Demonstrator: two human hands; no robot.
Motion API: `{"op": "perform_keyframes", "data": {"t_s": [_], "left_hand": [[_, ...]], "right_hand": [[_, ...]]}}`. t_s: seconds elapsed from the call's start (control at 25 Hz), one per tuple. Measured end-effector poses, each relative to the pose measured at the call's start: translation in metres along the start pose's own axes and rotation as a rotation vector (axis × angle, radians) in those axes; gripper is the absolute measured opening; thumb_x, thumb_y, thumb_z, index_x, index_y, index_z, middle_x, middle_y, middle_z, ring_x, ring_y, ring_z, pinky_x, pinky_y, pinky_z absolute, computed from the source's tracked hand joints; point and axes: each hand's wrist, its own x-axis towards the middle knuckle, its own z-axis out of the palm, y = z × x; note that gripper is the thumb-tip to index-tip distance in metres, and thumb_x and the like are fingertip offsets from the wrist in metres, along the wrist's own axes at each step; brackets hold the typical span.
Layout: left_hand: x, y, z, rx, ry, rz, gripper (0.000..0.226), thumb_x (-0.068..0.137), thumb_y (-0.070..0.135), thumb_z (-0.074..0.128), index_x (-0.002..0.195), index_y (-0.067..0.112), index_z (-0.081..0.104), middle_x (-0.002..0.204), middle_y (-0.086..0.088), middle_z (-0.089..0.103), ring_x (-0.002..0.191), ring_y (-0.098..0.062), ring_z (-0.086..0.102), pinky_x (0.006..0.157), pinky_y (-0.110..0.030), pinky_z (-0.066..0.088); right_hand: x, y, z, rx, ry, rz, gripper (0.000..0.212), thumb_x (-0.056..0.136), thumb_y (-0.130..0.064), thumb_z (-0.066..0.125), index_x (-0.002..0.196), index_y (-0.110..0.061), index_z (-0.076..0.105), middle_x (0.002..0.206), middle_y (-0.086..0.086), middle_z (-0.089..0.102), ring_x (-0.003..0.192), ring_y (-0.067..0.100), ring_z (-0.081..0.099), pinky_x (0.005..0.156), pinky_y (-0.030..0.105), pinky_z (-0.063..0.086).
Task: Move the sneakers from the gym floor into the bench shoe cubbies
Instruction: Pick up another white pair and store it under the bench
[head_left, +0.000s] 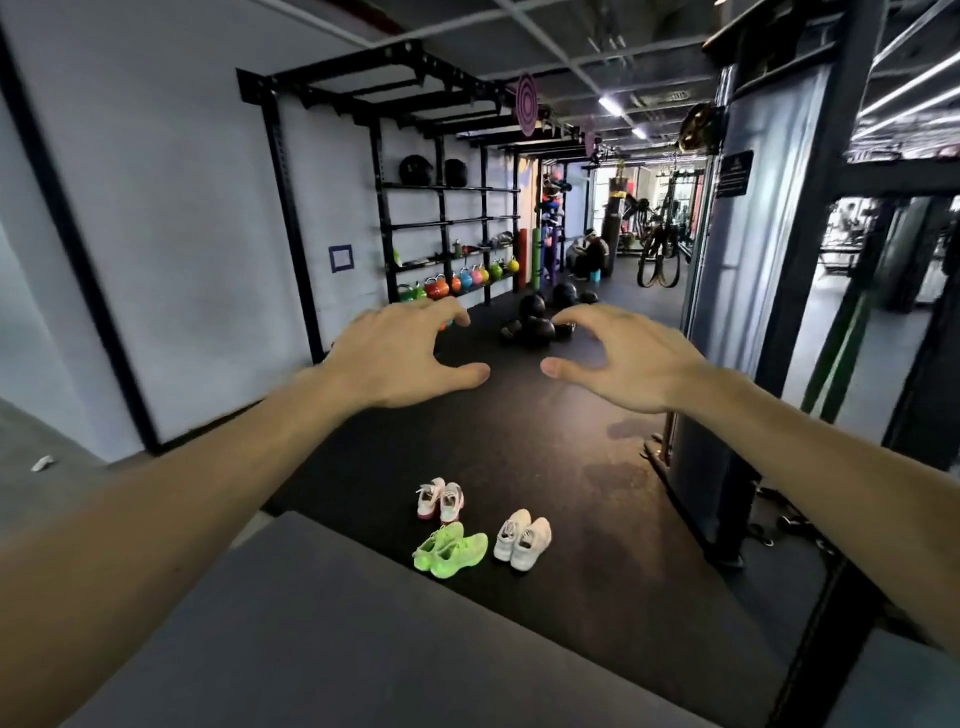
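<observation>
Right, both arms are stretched out ahead, and neither hand holds anything. The left hand (400, 358) hangs in the air with fingers loosely curved and thumb pointing inward; the right hand (628, 358) mirrors it, thumb tips near each other but apart. Both are well above the shoes.

Down on the black floor (597, 467) sit 3 pairs of sneakers, all untouched. The pink pair (440, 500) is farthest out, white uppers with pink soles, the 2 shoes side by side. Nearer, the green pair (451, 550) glows neon, its shoes touching and angled left. Just beside it on the right is the white pair (522, 541), close together, toes pointing this way. No brand marks can be read on any of them; too small to tell.

The grey bench (311, 623) fills the near foreground, only its flat top showing, so the cubbies are hidden from this angle.

Beyond the hands, a black rack (447, 223) along the left wall carries coloured kettlebells (457, 280), and dark balls (537, 322) are clustered on the floor. A purple-edged sign (341, 257) on the wall and a dark plaque (733, 174) on the grey column (748, 260) both carry something, but their writing is unreadable.
</observation>
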Motion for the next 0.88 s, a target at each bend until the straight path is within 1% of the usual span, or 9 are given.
{"op": "perform_keyframes", "data": {"t_s": [0.08,0.2,0.28,0.4,0.52,0.64,0.72,0.8,0.88], "left_hand": [[0.058,-0.018,0.03,-0.009,0.002,0.012,0.069,0.071,0.083,0.042,0.124,0.038,0.044,0.127,0.005,0.056,0.109,-0.018,0.054,0.083,-0.04,0.047],[0.14,-0.042,0.066,-0.032,0.024,0.026,0.067,0.071,0.082,0.044,0.122,0.039,0.045,0.125,0.006,0.057,0.103,-0.017,0.054,0.075,-0.035,0.043],[0.183,-0.055,0.086,-0.047,0.022,0.04,0.067,0.07,0.083,0.043,0.121,0.039,0.046,0.124,0.006,0.057,0.103,-0.018,0.055,0.078,-0.036,0.045],[0.253,-0.079,0.126,-0.065,0.015,0.05,0.071,0.068,0.085,0.041,0.12,0.038,0.046,0.122,0.007,0.057,0.102,-0.019,0.055,0.082,-0.041,0.049],[0.323,-0.105,0.177,-0.07,0.023,0.087,0.071,0.068,0.085,0.042,0.121,0.038,0.045,0.126,0.007,0.056,0.106,-0.02,0.055,0.083,-0.043,0.049],[0.389,-0.135,0.222,-0.09,0.06,0.122,0.068,0.069,0.083,0.044,0.122,0.04,0.045,0.126,0.007,0.057,0.105,-0.019,0.056,0.076,-0.036,0.046],[0.44,-0.157,0.254,-0.104,0.047,0.135,0.067,0.07,0.082,0.044,0.122,0.04,0.046,0.126,0.006,0.057,0.104,-0.019,0.056,0.073,-0.035,0.044],[0.492,-0.178,0.285,-0.118,0.017,0.155,0.067,0.07,0.082,0.044,0.122,0.04,0.045,0.126,0.005,0.056,0.102,-0.02,0.056,0.074,-0.035,0.046],[0.538,-0.191,0.315,-0.153,-0.005,0.169,0.067,0.071,0.081,0.046,0.123,0.039,0.045,0.127,0.003,0.056,0.105,-0.021,0.056,0.077,-0.036,0.046]], "right_hand": [[0.049,0.034,0.018,-0.001,0.011,0.011,0.067,0.078,-0.076,0.041,0.133,-0.037,0.038,0.136,-0.005,0.049,0.117,0.019,0.051,0.08,0.034,0.039],[0.122,0.084,0.042,-0.006,0.017,0.015,0.069,0.077,-0.076,0.04,0.132,-0.034,0.039,0.132,0.0,0.053,0.113,0.022,0.053,0.083,0.038,0.044],[0.161,0.109,0.056,-0.006,0.013,0.024,0.069,0.077,-0.076,0.04,0.132,-0.033,0.04,0.129,0.002,0.054,0.111,0.023,0.053,0.082,0.037,0.044],[0.222,0.149,0.088,-0.004,-0.012,0.035,0.069,0.075,-0.078,0.039,0.13,-0.035,0.04,0.13,0.002,0.053,0.113,0.024,0.053,0.087,0.044,0.047],[0.281,0.191,0.129,-0.02,-0.003,0.064,0.068,0.076,-0.078,0.041,0.129,-0.036,0.041,0.131,0.0,0.053,0.113,0.022,0.054,0.087,0.045,0.048],[0.337,0.232,0.167,-0.059,0.015,0.101,0.066,0.077,-0.076,0.041,0.13,-0.037,0.04,0.135,-0.002,0.05,0.113,0.022,0.054,0.088,0.047,0.048],[0.379,0.262,0.194,-0.072,-0.012,0.143,0.068,0.077,-0.078,0.039,0.132,-0.037,0.038,0.136,-0.001,0.049,0.112,0.023,0.054,0.089,0.048,0.048],[0.42,0.292,0.218,-0.068,-0.02,0.189,0.07,0.076,-0.079,0.037,0.132,-0.036,0.038,0.134,0.0,0.051,0.111,0.024,0.054,0.091,0.048,0.047],[0.452,0.321,0.242,-0.049,0.008,0.214,0.07,0.077,-0.078,0.038,0.131,-0.034,0.04,0.133,0.0,0.051,0.112,0.024,0.054,0.089,0.041,0.045]]}}
